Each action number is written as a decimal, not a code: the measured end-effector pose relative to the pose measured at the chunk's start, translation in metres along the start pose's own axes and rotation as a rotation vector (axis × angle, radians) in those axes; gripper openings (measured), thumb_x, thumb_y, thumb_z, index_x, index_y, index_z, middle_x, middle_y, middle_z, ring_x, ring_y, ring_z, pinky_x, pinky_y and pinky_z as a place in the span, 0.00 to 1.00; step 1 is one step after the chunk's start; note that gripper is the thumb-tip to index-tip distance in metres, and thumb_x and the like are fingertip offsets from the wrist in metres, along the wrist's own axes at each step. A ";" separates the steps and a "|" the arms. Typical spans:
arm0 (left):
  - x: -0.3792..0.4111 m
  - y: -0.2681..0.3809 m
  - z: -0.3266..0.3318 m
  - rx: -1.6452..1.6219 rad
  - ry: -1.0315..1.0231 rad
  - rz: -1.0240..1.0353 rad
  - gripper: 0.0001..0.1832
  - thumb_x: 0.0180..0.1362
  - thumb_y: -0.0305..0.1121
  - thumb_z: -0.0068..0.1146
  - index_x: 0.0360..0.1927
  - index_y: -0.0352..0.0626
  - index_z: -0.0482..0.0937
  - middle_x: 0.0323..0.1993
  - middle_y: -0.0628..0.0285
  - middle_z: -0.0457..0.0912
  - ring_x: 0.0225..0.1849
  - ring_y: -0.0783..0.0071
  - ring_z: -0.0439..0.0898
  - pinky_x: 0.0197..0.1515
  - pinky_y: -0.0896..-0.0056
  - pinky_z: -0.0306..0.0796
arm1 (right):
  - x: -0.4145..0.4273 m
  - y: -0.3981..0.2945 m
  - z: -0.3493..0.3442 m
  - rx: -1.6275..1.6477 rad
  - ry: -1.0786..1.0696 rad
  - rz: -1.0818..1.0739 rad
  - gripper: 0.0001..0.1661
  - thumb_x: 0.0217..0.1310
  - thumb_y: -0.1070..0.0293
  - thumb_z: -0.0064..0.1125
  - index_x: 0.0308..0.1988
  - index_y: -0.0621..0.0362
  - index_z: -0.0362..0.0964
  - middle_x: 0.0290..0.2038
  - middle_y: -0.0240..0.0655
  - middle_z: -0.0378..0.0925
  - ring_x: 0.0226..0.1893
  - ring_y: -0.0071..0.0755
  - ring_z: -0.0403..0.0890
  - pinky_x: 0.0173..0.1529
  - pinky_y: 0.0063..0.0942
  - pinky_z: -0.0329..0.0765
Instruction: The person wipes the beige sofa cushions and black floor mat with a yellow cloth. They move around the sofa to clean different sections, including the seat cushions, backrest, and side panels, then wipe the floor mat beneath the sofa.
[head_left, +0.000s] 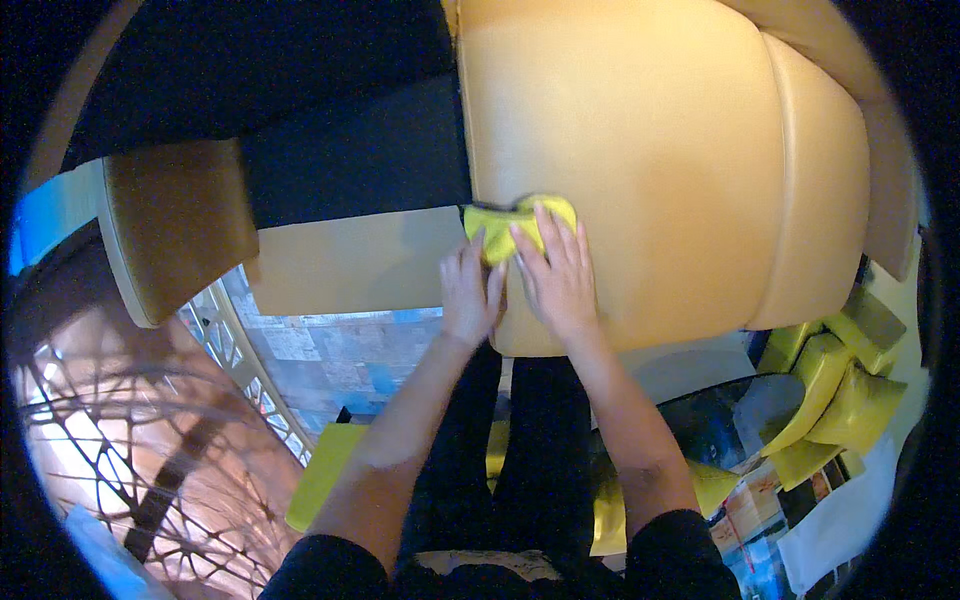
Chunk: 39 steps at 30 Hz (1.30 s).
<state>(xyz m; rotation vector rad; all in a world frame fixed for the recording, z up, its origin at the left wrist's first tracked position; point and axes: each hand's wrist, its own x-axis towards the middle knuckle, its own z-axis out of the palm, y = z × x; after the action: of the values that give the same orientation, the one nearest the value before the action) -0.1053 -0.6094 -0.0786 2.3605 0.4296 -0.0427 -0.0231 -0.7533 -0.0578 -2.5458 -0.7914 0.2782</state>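
Both of my hands meet at a yellow cloth (499, 229) with a dark edge, near the left edge of a large tan upholstered seat cushion (637, 187). My left hand (469, 289) touches the cloth's lower left part with its fingertips. Across its right part lie the spread fingers of my right hand (556, 266), over the cushion. Whether either hand grips the fabric or only presses on it cannot be told. Left of the cushion, a black fabric surface (360, 157) sits behind a tan front panel (352, 262).
A brown armrest (176, 225) stands at the left, above a patchwork-patterned floor (337, 360). Lower left is a dark web-like lattice (150, 465). Yellow cushions (847, 397) are piled at the right beside a dark glossy table (697, 420). A yellow-green seat (326, 472) is by my left forearm.
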 end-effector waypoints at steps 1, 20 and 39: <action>0.025 0.004 -0.001 -0.009 0.047 0.029 0.26 0.64 0.33 0.58 0.63 0.35 0.68 0.52 0.40 0.72 0.53 0.41 0.70 0.58 0.44 0.64 | 0.023 -0.003 -0.004 0.032 0.085 0.025 0.30 0.63 0.67 0.57 0.65 0.41 0.69 0.69 0.45 0.64 0.68 0.53 0.66 0.72 0.60 0.57; -0.006 0.039 0.012 0.142 -0.329 0.516 0.14 0.51 0.29 0.60 0.44 0.45 0.77 0.37 0.57 0.76 0.42 0.53 0.74 0.44 0.51 0.65 | -0.118 -0.014 0.029 0.041 0.131 0.557 0.24 0.63 0.50 0.61 0.55 0.47 0.74 0.71 0.52 0.57 0.68 0.60 0.61 0.70 0.70 0.55; -0.055 0.082 0.065 0.258 -0.416 0.461 0.28 0.51 0.33 0.63 0.59 0.49 0.75 0.47 0.58 0.75 0.47 0.53 0.73 0.48 0.50 0.66 | -0.171 0.055 -0.022 0.070 0.085 0.602 0.21 0.56 0.55 0.68 0.51 0.40 0.77 0.74 0.47 0.54 0.70 0.57 0.59 0.69 0.73 0.51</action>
<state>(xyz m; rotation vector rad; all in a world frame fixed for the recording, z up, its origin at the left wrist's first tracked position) -0.1249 -0.7248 -0.0641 2.5562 -0.3407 -0.3840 -0.1285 -0.9001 -0.0557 -2.6473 0.0362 0.3716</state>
